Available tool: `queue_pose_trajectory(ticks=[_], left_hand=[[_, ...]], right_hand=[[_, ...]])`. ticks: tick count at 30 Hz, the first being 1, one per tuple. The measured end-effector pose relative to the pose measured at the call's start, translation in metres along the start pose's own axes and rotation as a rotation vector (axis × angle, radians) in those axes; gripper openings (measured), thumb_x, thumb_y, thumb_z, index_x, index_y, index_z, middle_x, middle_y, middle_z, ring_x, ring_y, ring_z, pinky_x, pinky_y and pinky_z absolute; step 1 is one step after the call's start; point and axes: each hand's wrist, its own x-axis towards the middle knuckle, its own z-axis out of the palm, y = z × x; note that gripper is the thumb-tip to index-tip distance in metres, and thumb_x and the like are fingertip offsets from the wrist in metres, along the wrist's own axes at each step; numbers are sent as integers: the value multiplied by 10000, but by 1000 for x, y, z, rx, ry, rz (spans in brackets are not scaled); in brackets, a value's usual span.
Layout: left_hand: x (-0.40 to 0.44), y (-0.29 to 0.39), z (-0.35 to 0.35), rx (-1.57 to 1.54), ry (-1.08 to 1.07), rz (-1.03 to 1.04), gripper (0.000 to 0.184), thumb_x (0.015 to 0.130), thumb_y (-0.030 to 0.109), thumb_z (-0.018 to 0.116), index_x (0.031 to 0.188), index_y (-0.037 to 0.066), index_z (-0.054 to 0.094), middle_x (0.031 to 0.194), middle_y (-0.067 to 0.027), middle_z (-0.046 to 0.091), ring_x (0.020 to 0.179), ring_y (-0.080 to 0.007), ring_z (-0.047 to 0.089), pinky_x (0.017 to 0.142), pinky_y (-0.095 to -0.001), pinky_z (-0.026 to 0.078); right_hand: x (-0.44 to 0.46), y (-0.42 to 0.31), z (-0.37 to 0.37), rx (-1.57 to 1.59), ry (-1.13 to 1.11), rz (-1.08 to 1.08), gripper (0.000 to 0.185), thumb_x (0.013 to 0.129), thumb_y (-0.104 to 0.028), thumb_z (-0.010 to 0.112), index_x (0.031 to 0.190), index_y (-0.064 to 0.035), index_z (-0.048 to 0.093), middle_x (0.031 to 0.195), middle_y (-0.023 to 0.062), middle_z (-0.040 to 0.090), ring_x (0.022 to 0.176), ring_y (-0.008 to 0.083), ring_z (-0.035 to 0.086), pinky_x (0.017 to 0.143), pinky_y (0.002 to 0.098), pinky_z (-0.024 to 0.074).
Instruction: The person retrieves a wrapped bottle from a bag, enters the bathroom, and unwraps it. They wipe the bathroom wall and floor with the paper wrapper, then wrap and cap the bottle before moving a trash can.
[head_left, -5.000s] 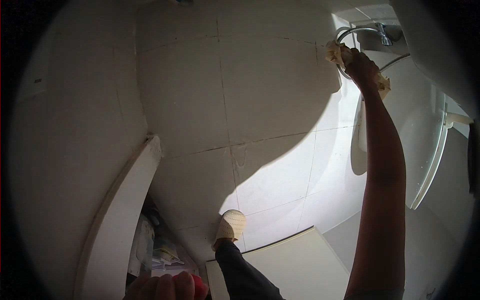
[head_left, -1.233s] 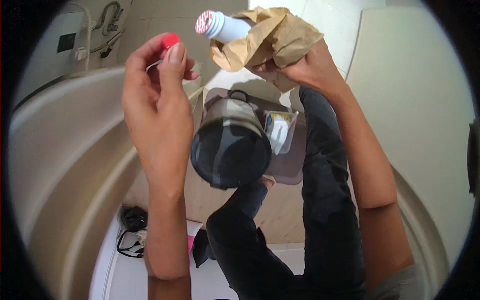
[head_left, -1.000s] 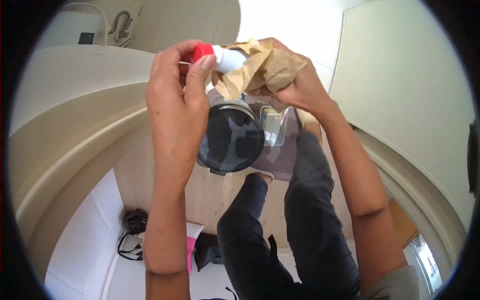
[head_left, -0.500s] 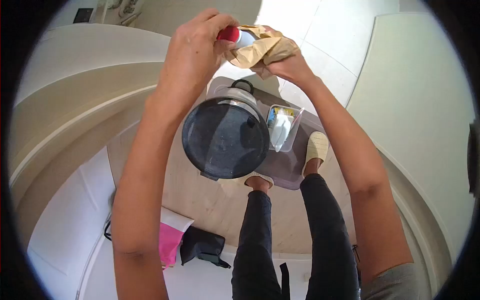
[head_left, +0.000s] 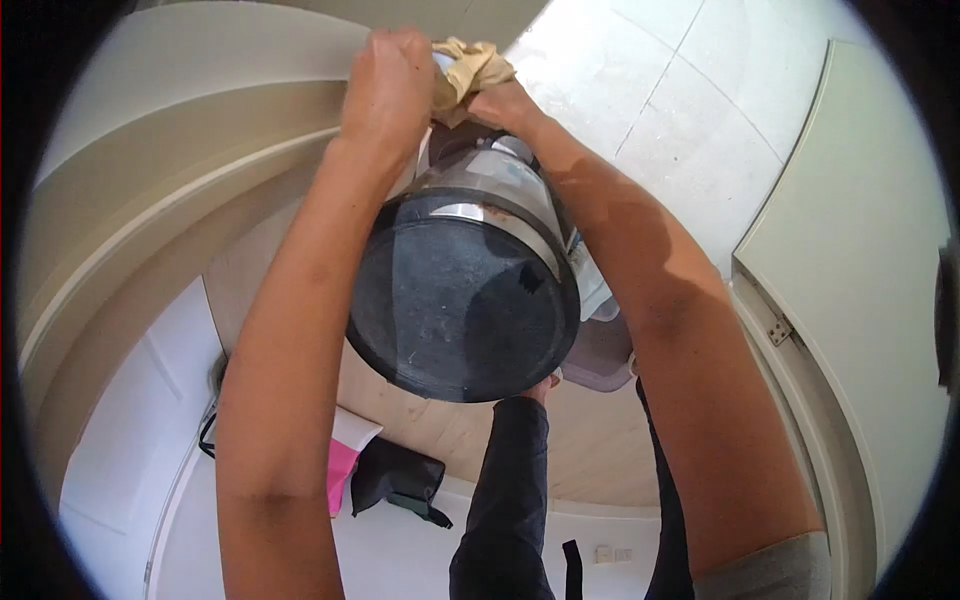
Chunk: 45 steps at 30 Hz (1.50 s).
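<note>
My left hand (head_left: pixel 388 88) is closed, its fingers curled round the near end of a pale bottle (head_left: pixel 443 62). Only a small whitish patch of that bottle shows, and its red cap is hidden. Crumpled brown paper (head_left: pixel 474 68) wraps the bottle's other side. Gripping the paper from the right is my right hand (head_left: pixel 507 105), partly covered by it. Both hands are close together at the top of the view. Below them stands a cylindrical container with a round black top (head_left: pixel 465 305) and a see-through or shiny body.
A grey mat or tray (head_left: pixel 598 355) lies under the container, beside a partly hidden clear plastic box (head_left: pixel 597 300). Curved pale panels (head_left: pixel 200 110) rise on the left, and a hinged door panel (head_left: pixel 860 210) on the right. A black pouch (head_left: pixel 398 478) and pink item (head_left: pixel 341 475) lie behind.
Both hands have shifted left in view, and the left has turned so the red cap no longer shows. The black-topped container looks larger and nearer, and the right arm covers more of the box.
</note>
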Motion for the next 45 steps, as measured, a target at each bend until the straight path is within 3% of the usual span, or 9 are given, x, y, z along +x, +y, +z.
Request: queue_pose_trajectory(ticks=[4, 7, 10, 16, 19, 23, 31, 33, 45], left_hand=[[-3, -6, 2, 177, 36, 172, 223, 738, 133, 666, 834, -51, 585, 842, -247, 593, 786, -403, 584, 699, -448, 456], [-6, -2, -1, 242, 21, 223, 156, 743, 71, 604, 847, -43, 581, 873, -250, 581, 808, -400, 590, 713, -446, 470], [-4, -7, -1, 197, 3, 249, 158, 726, 9, 587, 880, -20, 570, 900, -210, 572, 828, -382, 585, 718, -434, 473], [1, -11, -5, 109, 0, 290, 326, 659, -57, 630, 966, 18, 547, 925, -144, 567, 862, -360, 564, 737, -418, 454], [-2, -15, -7, 93, -32, 254, 364, 682, -58, 600, 1032, 25, 544, 974, -153, 571, 908, -364, 557, 764, -422, 454], [-20, -13, -18, 119, 157, 309, 540, 705, -33, 640, 1212, 108, 516, 1066, -160, 573, 954, -362, 563, 808, -382, 481], [-206, -12, -49, -380, 196, -652, 513, 922, 332, 498, 1259, -47, 423, 1239, -185, 486, 1141, -256, 472, 971, -341, 356], [-223, -15, -42, -1145, -6, -1250, 695, 906, 510, 427, 1256, -90, 399, 1262, -186, 468, 1155, -258, 458, 977, -342, 350], [-308, 73, -117, -1214, -30, -1249, 491, 924, 330, 497, 1191, -77, 438, 1183, -142, 513, 1062, -181, 490, 913, -304, 385]], right_hand=[[-2, -12, -25, 260, -254, 246, 473, 832, -362, 491, 1263, -169, 464, 1304, 27, 477, 1195, 203, 440, 1022, 314, 324], [-1, 5, -14, -169, -112, -124, 486, 861, -380, 455, 1303, -182, 420, 1376, 5, 396, 1250, 204, 376, 1053, 304, 291], [1, 13, 0, 112, 11, -175, 512, 834, -430, 537, 1270, -182, 433, 1302, 29, 455, 1169, 202, 447, 1008, 316, 340], [-6, -2, -32, 354, -243, 124, 705, 701, -277, 719, 1300, -122, 379, 1246, 41, 512, 1116, 216, 492, 999, 317, 360], [-38, -7, -64, 485, -1, 332, 849, 650, -189, 775, 1355, -108, 310, 1288, 190, 457, 1204, 297, 430, 1016, 353, 352], [-104, -32, -125, 738, -3, 587, 643, 759, -227, 696, 1300, -63, 390, 1287, 205, 440, 1200, 291, 440, 988, 365, 373], [-158, -145, -157, 737, -136, 550, 744, 779, -534, 601, 1293, -37, 396, 1303, 243, 412, 1211, 360, 416, 980, 392, 351], [-157, -155, -155, 573, -132, 510, 831, 742, -602, 599, 1310, -39, 374, 1333, 250, 376, 1223, 384, 397, 992, 408, 338], [-163, -207, -252, 572, -133, 459, 909, 587, -493, 771, 1284, -38, 406, 1330, 213, 405, 1215, 375, 418, 987, 425, 361]])
